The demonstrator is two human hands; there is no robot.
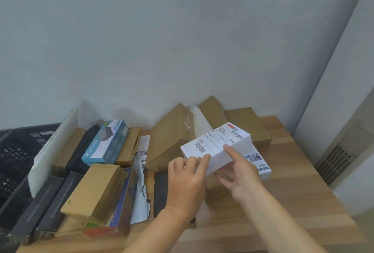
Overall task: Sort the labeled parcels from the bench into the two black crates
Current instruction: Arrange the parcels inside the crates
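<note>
A white parcel [217, 146] with a barcode label on top is held up above the wooden bench [283, 202], tilted toward me. My left hand [187, 180] grips its near left corner, fingers curled onto the label side. My right hand [237, 173] holds it from the right and underneath, thumb pressed on the label. One black crate [18, 151] sits at the far left, partly hidden by parcels. A second crate is out of view.
Several parcels cover the bench: brown cartons [172, 137] against the wall, a blue USB box [106, 143], a brown box [95, 190], long black boxes [38, 210], a white box [261, 163] under the held parcel. A wall vent [334, 161] is at right.
</note>
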